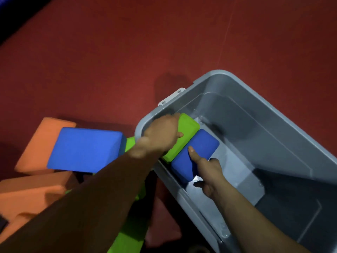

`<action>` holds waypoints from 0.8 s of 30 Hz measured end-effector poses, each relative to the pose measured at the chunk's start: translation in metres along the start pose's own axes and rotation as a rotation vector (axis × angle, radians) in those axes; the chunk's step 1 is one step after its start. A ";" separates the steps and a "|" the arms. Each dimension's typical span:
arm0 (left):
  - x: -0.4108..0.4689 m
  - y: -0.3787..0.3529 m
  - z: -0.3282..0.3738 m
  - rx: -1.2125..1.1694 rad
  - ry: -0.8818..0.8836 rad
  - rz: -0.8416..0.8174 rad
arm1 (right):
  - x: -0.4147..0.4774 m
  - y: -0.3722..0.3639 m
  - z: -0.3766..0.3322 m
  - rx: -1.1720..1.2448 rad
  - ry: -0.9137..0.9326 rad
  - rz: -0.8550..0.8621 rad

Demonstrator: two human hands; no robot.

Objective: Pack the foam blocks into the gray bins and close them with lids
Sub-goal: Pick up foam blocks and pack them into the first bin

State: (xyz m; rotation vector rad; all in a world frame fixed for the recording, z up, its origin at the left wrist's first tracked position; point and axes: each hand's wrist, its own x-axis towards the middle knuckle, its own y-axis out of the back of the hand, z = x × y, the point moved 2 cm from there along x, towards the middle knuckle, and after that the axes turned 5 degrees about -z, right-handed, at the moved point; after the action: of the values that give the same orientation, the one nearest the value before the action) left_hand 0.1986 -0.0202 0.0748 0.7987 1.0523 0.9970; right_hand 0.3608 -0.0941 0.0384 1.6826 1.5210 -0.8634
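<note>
An open gray bin (273, 114) stands on the red floor at the right. Inside its near left corner, a green foam block (186, 130) and a blue foam block (200, 148) stand side by side. My left hand (160, 136) grips the green block from above, thumb across its top. My right hand (209, 170) holds the blue block, thumb laid on its top face and fingers round its near end. Left of the bin lies a pile of loose blocks: a large blue one (85, 148), orange ones (34, 190) and green ones (125, 240) under my left arm.
A white latch (171, 96) sticks out from the bin's far left rim. The rest of the bin's floor (284, 207) is bare. Red floor (127, 52) spreads beyond the bin and the pile. No lid is in view.
</note>
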 end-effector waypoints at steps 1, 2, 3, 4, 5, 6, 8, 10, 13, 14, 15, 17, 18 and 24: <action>-0.008 0.002 0.009 0.027 0.007 0.074 | -0.005 -0.001 -0.001 -0.046 0.002 -0.002; -0.018 0.002 0.016 0.046 0.023 0.111 | -0.008 -0.001 0.000 -0.090 0.005 -0.003; -0.028 0.000 0.021 0.050 0.043 0.121 | -0.013 -0.001 0.001 -0.126 0.008 -0.004; -0.039 -0.002 0.022 0.045 0.064 0.110 | -0.018 -0.001 0.002 -0.147 0.010 -0.010; -0.051 -0.004 0.021 0.032 0.075 0.088 | -0.024 0.001 0.002 -0.165 0.011 -0.014; -0.064 -0.005 0.019 0.017 0.077 0.063 | -0.032 0.002 0.001 -0.180 0.010 -0.024; -0.093 -0.003 0.017 -0.008 0.032 0.058 | -0.045 0.005 -0.001 -0.229 0.002 -0.050; -0.127 0.003 0.021 -0.058 -0.039 0.133 | -0.061 0.009 -0.004 -0.284 0.021 -0.051; -0.178 0.009 0.024 -0.152 -0.102 0.289 | -0.080 0.012 -0.009 -0.404 0.135 0.030; -0.194 0.010 0.021 -0.177 -0.103 0.338 | -0.086 0.011 -0.011 -0.490 0.194 0.081; -0.211 0.011 0.016 -0.208 -0.096 0.390 | -0.093 0.009 -0.014 -0.575 0.270 0.134; -0.245 0.013 0.004 -0.257 -0.069 0.479 | -0.117 -0.002 -0.021 -0.653 0.485 0.208; -0.261 0.012 -0.004 -0.252 -0.049 0.506 | -0.132 -0.011 -0.023 -0.650 0.606 0.216; -0.354 -0.009 -0.081 -0.140 0.219 0.558 | -0.188 -0.092 0.028 -0.805 0.860 -0.187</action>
State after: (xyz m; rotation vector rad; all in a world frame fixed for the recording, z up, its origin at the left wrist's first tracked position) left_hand 0.0648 -0.3480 0.1543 0.9022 0.9471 1.6441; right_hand 0.2520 -0.2112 0.1768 1.3159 2.1873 0.4826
